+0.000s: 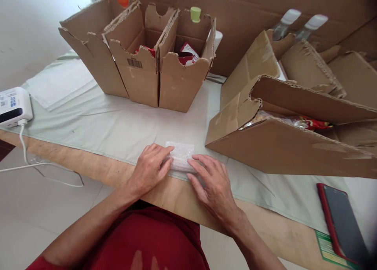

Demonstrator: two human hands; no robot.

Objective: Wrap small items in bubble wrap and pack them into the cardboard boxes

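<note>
The pale green cloth-covered wooden table carried three upright brown cardboard boxes at 11 o'clock and a tipped brown carton at 3 o'clock. At 6 o'clock the small clear bubble-wrap packet lay flat, with the left hand and right hand spread on its two ends, fingers pressing, not gripping; even downward pressure looked wise, to keep it from sliding off the edge

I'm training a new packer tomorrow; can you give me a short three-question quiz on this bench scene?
1. True or false: both the left hand and the right hand touch the small clear plastic packet.
2. What lies at the table's right edge?
A) a dark phone in a red case
B) scissors
C) a tape roll
3. Fill in: the white device with a cable sits on the person's ____ side.

Key: 1 true; 2 A; 3 left.
</note>
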